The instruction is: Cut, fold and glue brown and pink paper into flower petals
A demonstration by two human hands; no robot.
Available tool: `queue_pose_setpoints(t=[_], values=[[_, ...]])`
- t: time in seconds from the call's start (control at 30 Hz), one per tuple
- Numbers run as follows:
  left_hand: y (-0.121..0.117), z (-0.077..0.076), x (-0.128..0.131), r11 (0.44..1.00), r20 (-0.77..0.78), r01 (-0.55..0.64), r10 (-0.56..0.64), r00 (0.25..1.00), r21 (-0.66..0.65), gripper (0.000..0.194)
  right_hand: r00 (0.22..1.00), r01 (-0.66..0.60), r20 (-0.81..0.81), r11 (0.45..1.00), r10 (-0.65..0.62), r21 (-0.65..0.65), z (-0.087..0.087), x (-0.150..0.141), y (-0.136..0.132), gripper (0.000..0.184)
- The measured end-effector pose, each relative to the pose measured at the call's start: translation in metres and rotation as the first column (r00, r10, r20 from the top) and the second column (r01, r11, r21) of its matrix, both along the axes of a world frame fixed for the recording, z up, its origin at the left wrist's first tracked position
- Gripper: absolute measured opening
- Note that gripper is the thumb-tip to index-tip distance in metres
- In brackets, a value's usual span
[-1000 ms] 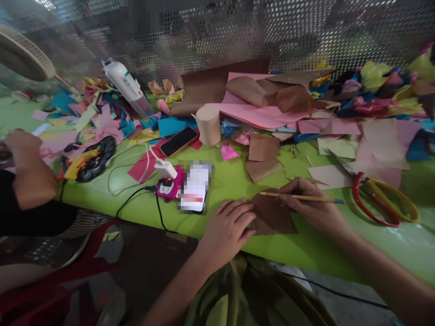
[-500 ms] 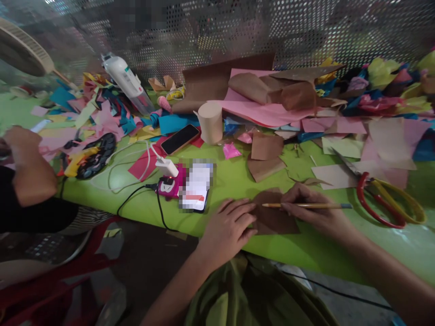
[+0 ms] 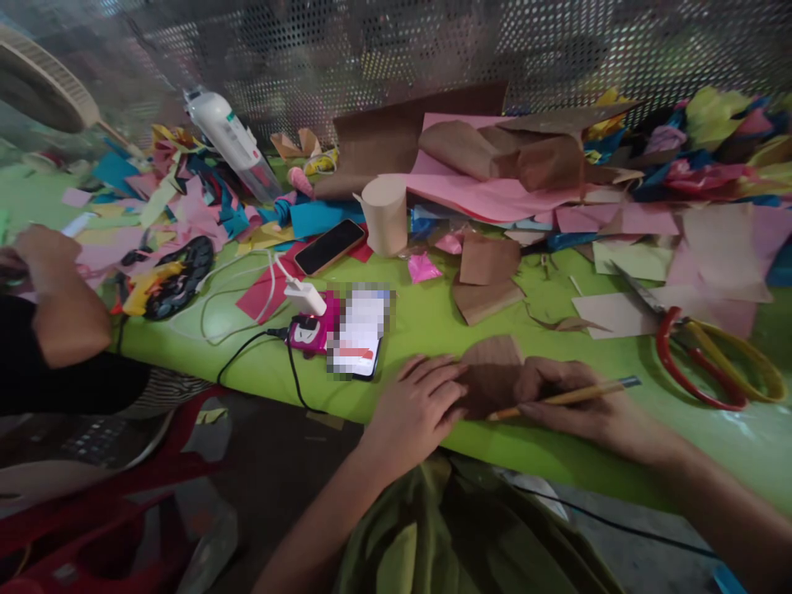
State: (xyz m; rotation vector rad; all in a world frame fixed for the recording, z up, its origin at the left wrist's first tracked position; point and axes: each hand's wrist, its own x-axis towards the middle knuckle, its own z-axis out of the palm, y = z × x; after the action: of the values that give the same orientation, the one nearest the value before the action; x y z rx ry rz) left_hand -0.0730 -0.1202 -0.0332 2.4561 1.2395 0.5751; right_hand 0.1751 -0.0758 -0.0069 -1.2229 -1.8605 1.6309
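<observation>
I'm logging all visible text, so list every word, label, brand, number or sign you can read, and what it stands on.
None can be read.
White bottle: label marks, too small and blurred.
Lit phone: screen pixelated, unreadable.
Pink socket block: no lettering can be made out.
Pencil in the right hand: no lettering can be made out.

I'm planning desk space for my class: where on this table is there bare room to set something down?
Green tabletop shows between the lit phone, left hand and brown scraps, and on the near side of the scissors, beside the right forearm. The back is crowded with pink sheets, brown paper and crumpled coloured paper.
</observation>
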Motion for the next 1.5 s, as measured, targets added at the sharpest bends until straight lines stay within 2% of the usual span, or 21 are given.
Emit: queue_pose_setpoints(t=[0.07,0.2,0.37,0.7,0.93,1.1,1.33,1.4,1.5], values=[[0.0,0.0,0.0,1.0,-0.002,-0.001,0.001,1.0,0.006,0.014,0.993,0.118,-0.035,0.993,-0.117,0.017,-0.004,0.0,0.003,0.044],[-0.001,-0.001,0.0,1.0,-0.005,0.002,-0.002,1.0,0.024,0.015,0.94,0.338,-0.076,0.938,-0.332,0.079,-0.013,-0.004,0.01,0.047],[-0.001,-0.001,0.0,1.0,0.003,-0.002,0.002,1.0,0.003,0.017,0.917,0.397,-0.101,0.91,-0.387,0.12,-0.024,-0.009,0.014,0.047],[-0.001,-0.001,0.0,1.0,0.02,0.006,-0.006,1.0,0.015,0.018,0.943,0.332,-0.081,0.934,-0.324,0.135,-0.037,-0.007,0.014,0.039],[-0.001,-0.001,0.0,1.0,0.011,-0.007,0.007,1.0,0.004,0.017,0.965,0.263,-0.032,0.947,-0.262,0.186,-0.021,-0.008,0.012,0.043],[-0.001,-0.002,0.001,1.0,-0.019,-0.017,0.017,1.0,-0.015,0.014,0.993,0.11,0.041,0.99,-0.114,0.085,-0.009,-0.005,0.007,0.043],[-0.001,-0.002,0.0,1.0,-0.018,-0.012,0.012,1.0,-0.012,0.017,0.999,-0.024,0.047,0.999,0.023,0.024,0.001,-0.005,-0.001,0.038],[-0.001,-0.003,0.0,1.0,-0.017,-0.01,0.01,1.0,-0.002,0.016,1.0,-0.011,0.023,1.0,0.012,-0.006,0.0,-0.005,-0.001,0.039],[-0.002,-0.004,0.0,1.0,0.003,-0.009,0.009,1.0,0.023,0.013,0.992,0.121,-0.034,0.993,-0.121,-0.006,-0.005,-0.006,0.002,0.039]])
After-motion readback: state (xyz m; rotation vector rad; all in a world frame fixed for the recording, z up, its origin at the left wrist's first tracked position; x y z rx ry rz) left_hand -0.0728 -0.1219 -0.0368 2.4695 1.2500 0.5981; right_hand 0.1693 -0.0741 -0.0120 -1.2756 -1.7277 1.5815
